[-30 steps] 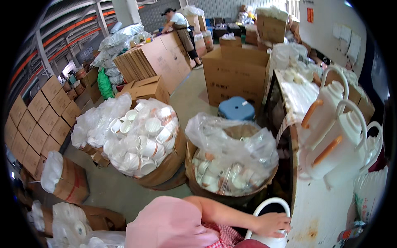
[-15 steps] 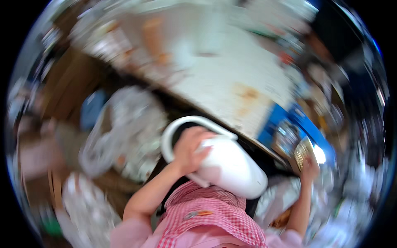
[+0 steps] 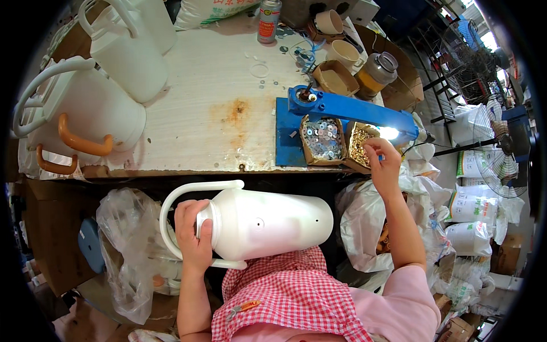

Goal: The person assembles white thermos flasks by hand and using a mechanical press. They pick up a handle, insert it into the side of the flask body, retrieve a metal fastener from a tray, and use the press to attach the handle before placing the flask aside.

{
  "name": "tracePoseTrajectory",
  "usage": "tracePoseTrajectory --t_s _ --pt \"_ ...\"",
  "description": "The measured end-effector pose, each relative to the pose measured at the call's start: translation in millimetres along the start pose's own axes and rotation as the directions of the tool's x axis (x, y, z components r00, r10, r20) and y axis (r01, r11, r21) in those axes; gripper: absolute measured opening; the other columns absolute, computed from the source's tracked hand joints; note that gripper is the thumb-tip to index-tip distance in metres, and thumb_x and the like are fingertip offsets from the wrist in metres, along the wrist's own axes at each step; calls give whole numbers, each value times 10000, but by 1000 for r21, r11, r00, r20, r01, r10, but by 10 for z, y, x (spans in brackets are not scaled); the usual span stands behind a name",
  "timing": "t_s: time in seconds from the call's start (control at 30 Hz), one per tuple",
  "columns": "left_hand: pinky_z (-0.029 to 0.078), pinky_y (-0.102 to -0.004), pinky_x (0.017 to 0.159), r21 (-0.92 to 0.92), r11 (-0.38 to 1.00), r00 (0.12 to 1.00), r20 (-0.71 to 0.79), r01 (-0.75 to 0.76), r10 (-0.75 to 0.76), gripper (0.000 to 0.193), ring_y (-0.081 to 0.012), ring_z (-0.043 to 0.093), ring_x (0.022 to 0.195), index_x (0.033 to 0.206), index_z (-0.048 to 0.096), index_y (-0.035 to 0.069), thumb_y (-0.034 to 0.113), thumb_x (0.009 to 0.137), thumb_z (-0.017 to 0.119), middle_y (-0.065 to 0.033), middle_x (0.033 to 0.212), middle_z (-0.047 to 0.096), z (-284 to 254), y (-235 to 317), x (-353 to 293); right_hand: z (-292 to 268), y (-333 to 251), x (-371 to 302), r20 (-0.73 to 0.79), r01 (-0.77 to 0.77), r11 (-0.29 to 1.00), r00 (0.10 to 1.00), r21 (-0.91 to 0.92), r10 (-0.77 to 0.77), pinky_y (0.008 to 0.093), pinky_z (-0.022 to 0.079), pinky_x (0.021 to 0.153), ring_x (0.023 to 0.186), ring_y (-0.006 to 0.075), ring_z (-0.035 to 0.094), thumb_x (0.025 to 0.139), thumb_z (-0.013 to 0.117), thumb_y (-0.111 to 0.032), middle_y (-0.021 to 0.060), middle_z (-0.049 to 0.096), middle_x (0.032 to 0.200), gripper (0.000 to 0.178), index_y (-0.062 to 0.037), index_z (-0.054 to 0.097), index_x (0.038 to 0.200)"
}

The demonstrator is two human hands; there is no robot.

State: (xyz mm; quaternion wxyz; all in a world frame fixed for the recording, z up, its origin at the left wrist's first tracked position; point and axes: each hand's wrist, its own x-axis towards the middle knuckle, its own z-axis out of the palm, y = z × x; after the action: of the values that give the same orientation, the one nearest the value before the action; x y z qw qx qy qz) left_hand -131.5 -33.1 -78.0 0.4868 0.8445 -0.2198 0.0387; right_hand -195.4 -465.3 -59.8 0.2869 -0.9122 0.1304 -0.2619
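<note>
My left hand (image 3: 194,231) grips the neck of a white plastic jug body (image 3: 268,222) with a looping white handle. The jug lies on its side across my lap, over a red checked apron (image 3: 290,296). My right hand (image 3: 383,162) reaches forward with its fingertips in a small cardboard box of brass-coloured small parts (image 3: 360,142). Whether the fingers pinch a part cannot be seen. Beside it stands a box of silver washers (image 3: 322,138), both on the blue base of a hand press (image 3: 342,111).
A worn white workbench (image 3: 216,102) carries white jugs with orange handles (image 3: 85,114) at the left, a spray can (image 3: 269,20), cups and a jar at the back. Plastic bags (image 3: 128,239) and sacks (image 3: 473,211) crowd the floor on both sides.
My view swung from the storage area with bagged parts round to the workbench. The jug came up from the floor onto my lap, and my right hand reached the box of brass parts.
</note>
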Motion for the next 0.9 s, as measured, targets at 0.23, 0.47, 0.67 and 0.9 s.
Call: tracePoseTrajectory --t_s 0.23,0.47,0.67,0.9 --pt "428 -432 939 2 1000 1000 14 7 -7 353 -341 545 1044 1164 633 12 282 944 578 -179 1122 567 -4 -89 27 140 -433 296 -11 17 977 1000 213 -15 266 501 689 732 131 633 848 704 31 80 693 855 75 0 676 910" --pt "420 -400 964 -61 998 998 55 23 -20 347 -310 541 1076 1196 606 0 265 988 527 -167 1160 559 -31 -36 98 59 25 184 -80 62 988 994 -143 -74 312 509 684 715 224 646 860 699 -44 106 700 868 110 -22 703 967" --pt "418 -400 969 -19 1000 998 52 24 -23 350 -309 539 1078 1193 613 7 273 980 535 -168 1154 562 27 -63 87 277 -607 575 -122 29 929 992 370 17 251 521 776 813 129 673 921 682 -52 78 727 912 95 24 694 978" --pt "430 -412 944 -33 999 999 32 35 -34 363 -332 544 1058 1186 627 15 297 967 560 -179 1145 562 17 -60 74 727 -948 1103 -22 35 700 999 713 -28 234 526 821 880 92 674 943 682 -87 69 747 940 122 24 701 990"
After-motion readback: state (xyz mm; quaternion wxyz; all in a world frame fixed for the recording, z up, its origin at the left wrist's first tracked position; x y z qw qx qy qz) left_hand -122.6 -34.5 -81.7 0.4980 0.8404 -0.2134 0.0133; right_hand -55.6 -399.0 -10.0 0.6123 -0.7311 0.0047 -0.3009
